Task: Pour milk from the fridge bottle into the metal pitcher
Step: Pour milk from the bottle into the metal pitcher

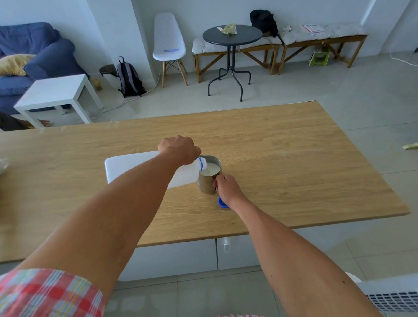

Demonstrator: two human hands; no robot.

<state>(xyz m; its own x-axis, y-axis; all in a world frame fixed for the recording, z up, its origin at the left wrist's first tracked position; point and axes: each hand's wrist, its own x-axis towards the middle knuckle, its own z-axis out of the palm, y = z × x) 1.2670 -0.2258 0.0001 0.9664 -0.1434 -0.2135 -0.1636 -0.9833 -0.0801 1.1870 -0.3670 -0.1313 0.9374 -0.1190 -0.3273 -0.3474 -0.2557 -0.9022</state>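
From the head camera I take the pitcher (209,175) as my landmark: it stands upright on the tabletop (286,155), near the middle, and its mouth already shows a white pool of milk (212,169) close below the rim. My left hand (179,150) is just to the left of the pitcher and above it, fingers closed around the neck end of the white bottle (142,170), which lies tipped almost flat with its open spout resting over the pitcher's left rim so the milk drops straight inside rather than onto the wood. The bottle's square base points away to the left, well clear of the pitcher. My right hand (224,187) sits on the near right side of the pitcher, fingers pinched shut on its handle, I judge to keep it from sliding or tipping under the stream. The blue cap (222,203) lies on the tabletop just nearer to me than the pitcher, partly hidden under my right wrist, set aside but within reach for closing. With the level that high, I judge the pour is nearly done and the bottle should soon come upright.
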